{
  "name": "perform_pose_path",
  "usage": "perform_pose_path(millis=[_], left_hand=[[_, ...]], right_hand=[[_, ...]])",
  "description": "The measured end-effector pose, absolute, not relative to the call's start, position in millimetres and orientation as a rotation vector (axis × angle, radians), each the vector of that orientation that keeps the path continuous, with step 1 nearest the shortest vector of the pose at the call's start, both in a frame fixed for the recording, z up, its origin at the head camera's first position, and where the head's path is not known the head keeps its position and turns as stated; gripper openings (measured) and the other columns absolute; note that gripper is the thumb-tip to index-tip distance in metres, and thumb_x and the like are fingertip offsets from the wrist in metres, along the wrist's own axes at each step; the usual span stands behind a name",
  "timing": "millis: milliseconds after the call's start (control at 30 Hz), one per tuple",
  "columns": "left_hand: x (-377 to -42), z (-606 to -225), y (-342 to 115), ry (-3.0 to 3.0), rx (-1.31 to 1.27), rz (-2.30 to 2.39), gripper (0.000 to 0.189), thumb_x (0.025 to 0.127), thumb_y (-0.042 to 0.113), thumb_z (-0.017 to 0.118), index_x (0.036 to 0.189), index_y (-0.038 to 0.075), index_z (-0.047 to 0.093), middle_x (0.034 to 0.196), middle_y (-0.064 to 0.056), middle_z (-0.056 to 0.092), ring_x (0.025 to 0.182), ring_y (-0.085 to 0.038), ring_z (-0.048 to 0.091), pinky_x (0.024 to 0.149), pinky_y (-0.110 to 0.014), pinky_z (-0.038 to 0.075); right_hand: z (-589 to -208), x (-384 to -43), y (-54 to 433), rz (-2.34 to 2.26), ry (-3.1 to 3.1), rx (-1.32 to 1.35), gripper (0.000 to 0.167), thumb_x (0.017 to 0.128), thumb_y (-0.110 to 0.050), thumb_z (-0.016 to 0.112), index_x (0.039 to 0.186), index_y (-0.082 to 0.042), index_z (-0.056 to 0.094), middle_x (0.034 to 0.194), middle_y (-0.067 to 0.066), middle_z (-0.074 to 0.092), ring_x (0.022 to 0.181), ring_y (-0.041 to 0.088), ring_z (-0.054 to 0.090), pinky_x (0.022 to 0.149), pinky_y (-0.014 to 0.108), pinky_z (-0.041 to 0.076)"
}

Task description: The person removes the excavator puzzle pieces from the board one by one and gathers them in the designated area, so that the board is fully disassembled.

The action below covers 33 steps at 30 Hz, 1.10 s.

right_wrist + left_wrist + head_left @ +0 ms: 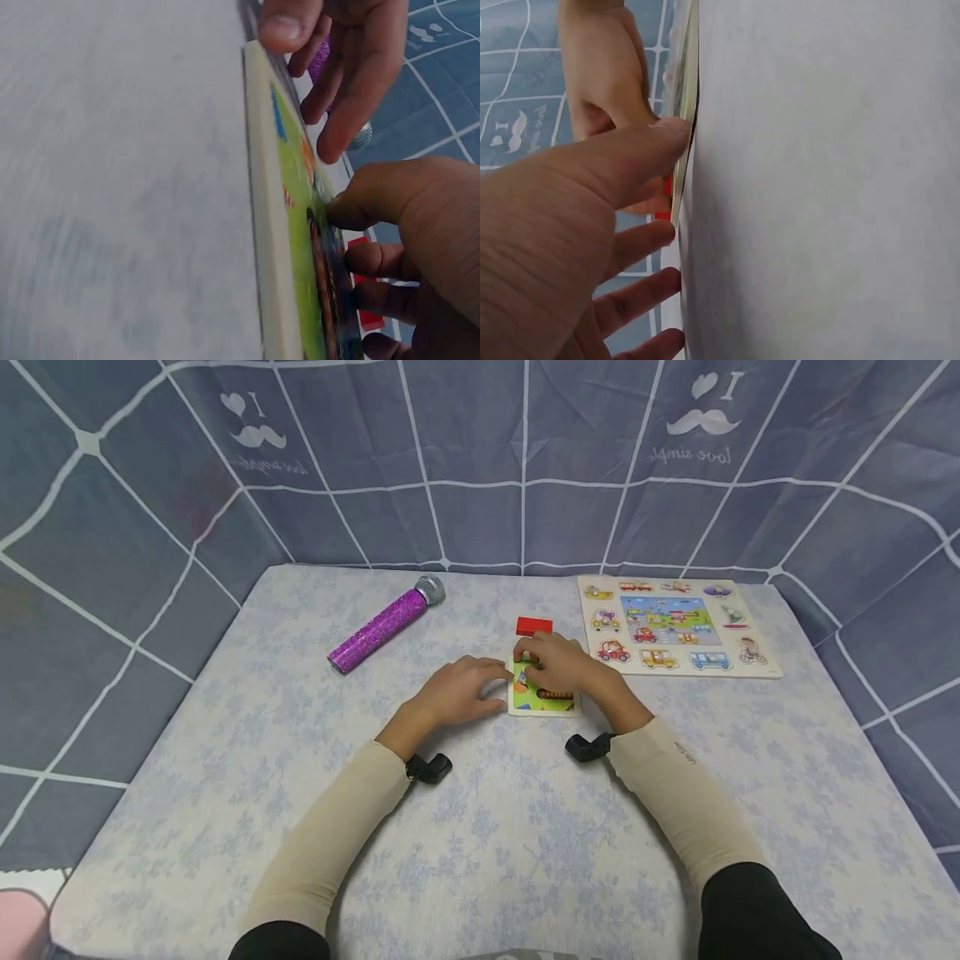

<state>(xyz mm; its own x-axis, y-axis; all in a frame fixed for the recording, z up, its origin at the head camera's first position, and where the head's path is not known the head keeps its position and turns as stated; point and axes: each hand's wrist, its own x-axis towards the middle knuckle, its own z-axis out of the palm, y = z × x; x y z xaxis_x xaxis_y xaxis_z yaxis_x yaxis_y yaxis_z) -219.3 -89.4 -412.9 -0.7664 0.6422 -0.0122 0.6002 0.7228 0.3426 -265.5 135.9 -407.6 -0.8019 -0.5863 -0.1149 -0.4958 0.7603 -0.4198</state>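
A small green picture puzzle board (543, 702) with a pale rim lies on the table. My left hand (463, 692) is at its left edge, fingers spread and loosely bent; the index fingertip touches or nearly touches the rim. Over the board's far part reaches my right hand (557, 662), thumb and fingers bent down onto the picture. In the right wrist view the thumb (352, 206) and fingertips meet the board's face (300, 195); whether they pinch a piece is hidden. Just beyond the right hand lies a red block (534, 626).
A larger wooden puzzle board (757, 664) with vehicle pictures lies at the back right. A glittery purple microphone (382, 628) with a silver head rests at the back left. Grey checked cloth (480, 460) hangs behind the table (465, 860).
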Motion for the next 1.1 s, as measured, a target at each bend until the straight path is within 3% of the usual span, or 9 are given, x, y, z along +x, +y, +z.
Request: perform_pose_path(millis=[167, 400, 633, 1100], left_hand=[[-220.9, -413.1, -86.4, 2.834, 1.030, 0.386, 0.046, 0.096, 0.039, 0.070, 0.138, 0.021, 0.064, 0.151, -0.004, 0.050, 0.131, -0.030, 0.050, 0.097, -0.052, 0.046], [-220.7, -414.0, -83.1, 2.828, 1.051, 0.382, 0.049, 0.096, 0.041, 0.067, 0.140, 0.021, 0.063, 0.153, -0.002, 0.048, 0.133, -0.027, 0.047, 0.097, -0.050, 0.046], [-218.9, -414.8, -82.5, 2.852, 1.074, 0.316, 0.051, 0.095, 0.046, 0.067, 0.139, 0.021, 0.063, 0.153, -0.003, 0.048, 0.131, -0.028, 0.050, 0.094, -0.049, 0.049], [-216.1, -415.9, -83.4, 2.802, 1.024, 0.250, 0.053, 0.097, 0.049, 0.063, 0.144, 0.022, 0.059, 0.160, 0.002, 0.036, 0.138, -0.029, 0.044, 0.098, -0.055, 0.044]], right_hand=[[-405.7, -269.9, 131.8, -0.528, 2.687, -0.798, 0.025, 0.095, -0.020, 0.058, 0.120, -0.020, 0.058, 0.104, 0.007, 0.055, 0.096, 0.026, 0.051, 0.083, 0.056, 0.036], [-401.0, -268.5, 128.4, -0.477, 2.693, -0.738, 0.019, 0.097, -0.021, 0.058, 0.116, -0.020, 0.057, 0.111, 0.007, 0.055, 0.100, 0.027, 0.053, 0.086, 0.059, 0.033], [-401.8, -268.3, 123.2, -0.434, 2.688, -0.733, 0.018, 0.102, -0.018, 0.046, 0.117, -0.021, 0.057, 0.107, 0.007, 0.055, 0.097, 0.026, 0.053, 0.087, 0.062, 0.034], [-405.4, -267.4, 113.8, -0.377, 2.693, -0.718, 0.017, 0.106, -0.018, 0.042, 0.113, -0.023, 0.056, 0.100, 0.006, 0.053, 0.091, 0.024, 0.052, 0.087, 0.063, 0.033]])
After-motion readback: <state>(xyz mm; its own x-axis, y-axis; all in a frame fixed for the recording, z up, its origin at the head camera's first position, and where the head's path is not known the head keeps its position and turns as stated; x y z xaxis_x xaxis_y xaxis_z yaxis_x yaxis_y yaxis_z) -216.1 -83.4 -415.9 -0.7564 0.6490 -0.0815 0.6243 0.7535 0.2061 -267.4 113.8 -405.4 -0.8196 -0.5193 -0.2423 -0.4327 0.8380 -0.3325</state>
